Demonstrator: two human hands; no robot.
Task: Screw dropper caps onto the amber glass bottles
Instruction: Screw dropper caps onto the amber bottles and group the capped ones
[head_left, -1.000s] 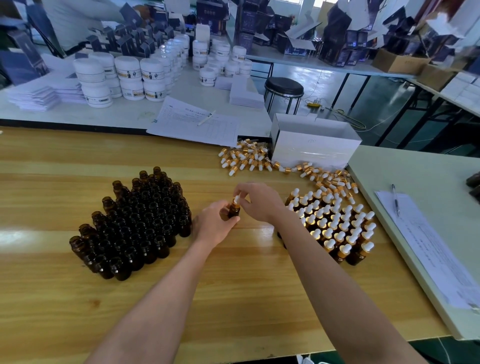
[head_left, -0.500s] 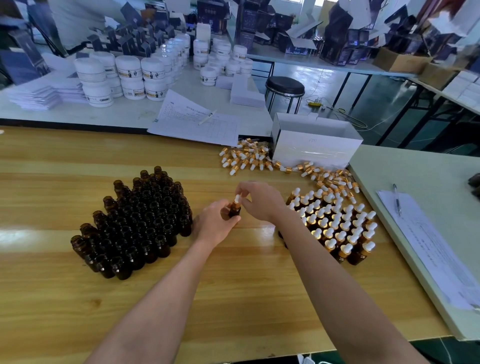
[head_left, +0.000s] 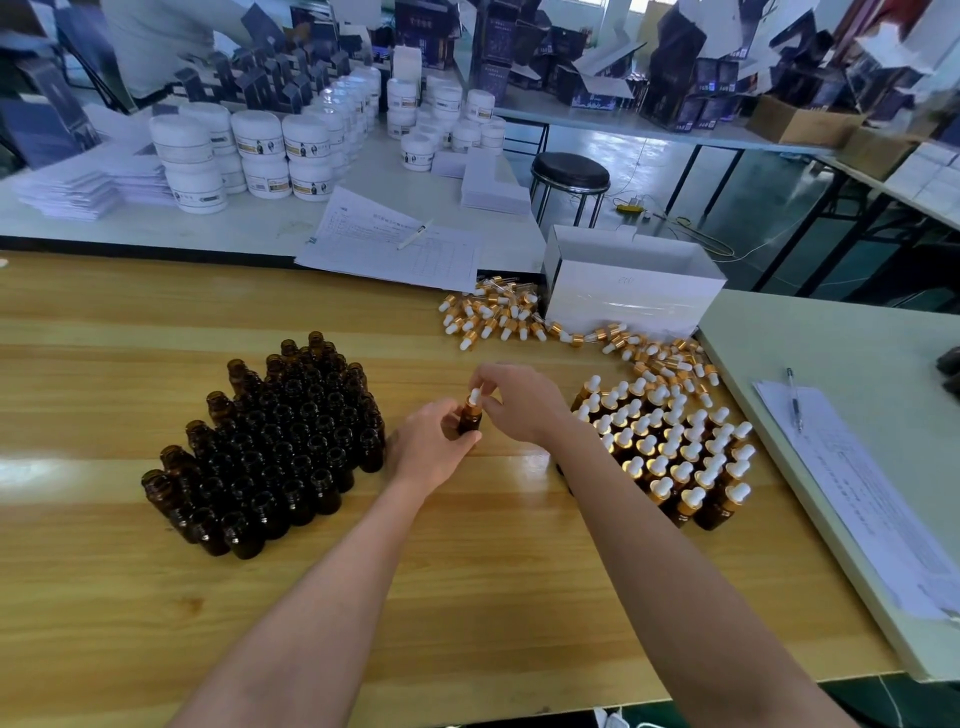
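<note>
Almost nothing has moved since the picture before. The big wooden table (head_left: 104, 322) looks the same. The open brown bottles (head_left: 270, 452) stand packed close together on the left side, just as they did. The bottles with caps on (head_left: 670, 447) stand in their own bunch on the right, and none has been added. The white box (head_left: 628, 291) sits at the far edge of the table. The loose dropper caps (head_left: 493, 314) lie in a pile just beside it and trail down toward the capped bunch. Both hands have stayed in the middle, between the two bunches.

The left hand (head_left: 431, 449) is curled round the low part of one amber bottle (head_left: 470, 420). Its thumb is on the near side and its fingers wrap behind. The bottle stands up straight. I cannot tell if its bottom touches the table.

The right hand (head_left: 524, 402) reaches in from the right. Its fingertips pinch the dropper cap (head_left: 474, 397) on top of that bottle. The white rubber top pokes up between the fingers. The cap sits on the bottle's neck, but I cannot tell how tight it is.
</note>
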